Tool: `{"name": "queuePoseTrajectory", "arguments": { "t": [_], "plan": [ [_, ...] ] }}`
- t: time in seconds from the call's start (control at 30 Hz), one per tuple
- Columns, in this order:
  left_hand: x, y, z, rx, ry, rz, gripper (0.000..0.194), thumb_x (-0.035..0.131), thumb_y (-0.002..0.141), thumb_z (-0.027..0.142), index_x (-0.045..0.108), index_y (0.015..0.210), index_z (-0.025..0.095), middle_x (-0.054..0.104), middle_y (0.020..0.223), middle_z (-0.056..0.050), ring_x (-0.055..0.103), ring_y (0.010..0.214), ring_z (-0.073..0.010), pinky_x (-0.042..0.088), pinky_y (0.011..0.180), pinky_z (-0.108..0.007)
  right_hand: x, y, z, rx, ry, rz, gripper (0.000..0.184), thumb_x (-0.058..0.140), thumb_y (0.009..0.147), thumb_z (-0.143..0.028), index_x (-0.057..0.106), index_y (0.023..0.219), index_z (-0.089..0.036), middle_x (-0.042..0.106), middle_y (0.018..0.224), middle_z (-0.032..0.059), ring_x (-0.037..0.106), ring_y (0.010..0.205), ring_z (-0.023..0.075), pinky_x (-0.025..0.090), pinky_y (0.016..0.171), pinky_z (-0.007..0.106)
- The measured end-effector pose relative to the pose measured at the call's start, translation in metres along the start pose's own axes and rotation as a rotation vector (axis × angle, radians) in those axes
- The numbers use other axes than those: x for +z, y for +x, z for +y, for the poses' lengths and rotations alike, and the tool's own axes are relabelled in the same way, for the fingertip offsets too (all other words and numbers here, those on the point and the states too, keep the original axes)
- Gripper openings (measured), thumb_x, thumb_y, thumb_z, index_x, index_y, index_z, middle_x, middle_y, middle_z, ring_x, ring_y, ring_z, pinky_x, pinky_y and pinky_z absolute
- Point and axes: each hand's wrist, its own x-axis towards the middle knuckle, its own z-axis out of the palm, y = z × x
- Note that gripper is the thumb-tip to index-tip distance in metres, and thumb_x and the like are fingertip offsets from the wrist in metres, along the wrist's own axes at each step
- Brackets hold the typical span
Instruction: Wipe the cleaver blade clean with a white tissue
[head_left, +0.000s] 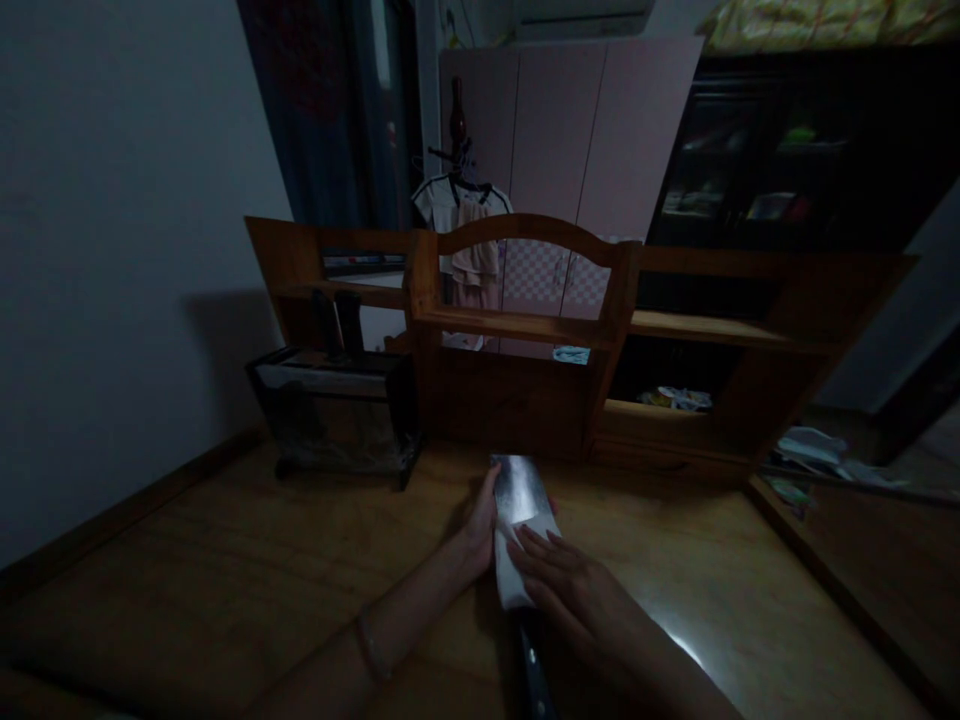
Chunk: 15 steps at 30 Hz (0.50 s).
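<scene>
A cleaver [521, 487] lies over my left hand with its shiny, wide blade pointing away from me. My left hand [478, 525] grips the blade from below; its thumb lies along the left edge, and fingertips show at the right edge. Across the lower blade is a white cloth or tissue [511, 580]. My right hand [566, 580] holds this cloth down against the metal, its fingers fairly straight and close together. The cleaver's black riveted handle [534, 670] points toward me, with neither hand on it.
A dark, see-through knife block [337, 415] with black handles sticking up stands left on the wooden tabletop [300, 570]. Behind the blade rises a wooden shelf unit [517, 400]. Small items [679, 398] lie in its right compartment. A raised wooden edge [832, 580] borders the right side.
</scene>
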Motion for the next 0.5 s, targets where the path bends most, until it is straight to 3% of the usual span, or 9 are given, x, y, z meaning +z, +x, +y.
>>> {"name": "queuePoseTrajectory", "arguments": {
  "t": [0.17,0.23,0.33,0.4,0.43,0.5],
  "plan": [
    [0.004,-0.002,0.000,-0.012,-0.044,-0.011,0.063,0.042,0.088,0.059,0.062,0.107,0.002,0.071,0.086,-0.018,0.069,0.082,-0.0288,0.048,0.088,-0.041,0.001,0.000,0.013,0.076,0.017,0.097,0.044,0.029,0.101,-0.038,0.044,0.141,-0.026,0.041,0.147,0.0015,0.038,0.136,0.0219,0.035,0.113,0.043],
    [0.005,-0.002,0.000,-0.013,-0.035,-0.013,0.064,0.040,0.088,0.059,0.062,0.107,0.002,0.071,0.090,-0.019,0.068,0.086,-0.0303,0.048,0.090,-0.042,0.003,0.000,0.020,0.124,-0.008,0.145,0.043,0.028,0.102,-0.037,0.053,0.134,-0.024,0.052,0.140,0.0052,0.049,0.128,0.0229,0.043,0.106,0.040],
    [0.006,-0.001,-0.001,-0.001,-0.037,-0.002,0.067,0.039,0.089,0.061,0.062,0.109,0.002,0.070,0.098,-0.022,0.067,0.095,-0.0320,0.046,0.094,-0.043,0.009,0.000,0.031,0.268,-0.121,0.208,0.044,0.026,0.102,-0.034,0.065,0.116,-0.020,0.073,0.107,0.0101,0.072,0.090,0.0232,0.057,0.077,0.031],
    [0.005,-0.001,-0.001,0.009,-0.051,-0.006,0.066,0.041,0.088,0.061,0.062,0.111,0.002,0.070,0.102,-0.021,0.067,0.096,-0.0312,0.045,0.096,-0.042,0.010,-0.001,0.037,0.357,-0.178,0.256,0.046,0.024,0.102,-0.033,0.068,0.107,-0.018,0.076,0.088,0.0099,0.073,0.069,0.0219,0.057,0.063,0.029],
    [0.005,-0.001,-0.001,0.017,-0.056,0.001,0.065,0.042,0.088,0.060,0.062,0.111,0.003,0.071,0.101,-0.020,0.068,0.094,-0.0302,0.045,0.096,-0.042,0.010,-0.002,0.038,0.361,-0.184,0.285,0.046,0.024,0.102,-0.032,0.068,0.107,-0.018,0.076,0.091,0.0104,0.073,0.071,0.0222,0.057,0.064,0.030],
    [0.005,-0.002,-0.001,0.034,-0.060,0.031,0.061,0.044,0.088,0.059,0.063,0.108,0.004,0.072,0.096,-0.017,0.069,0.087,-0.0277,0.047,0.094,-0.040,0.007,-0.002,0.036,0.268,-0.154,0.340,0.043,0.027,0.101,-0.030,0.065,0.117,-0.018,0.070,0.114,0.0112,0.069,0.100,0.0244,0.057,0.083,0.036]
  ]
}}
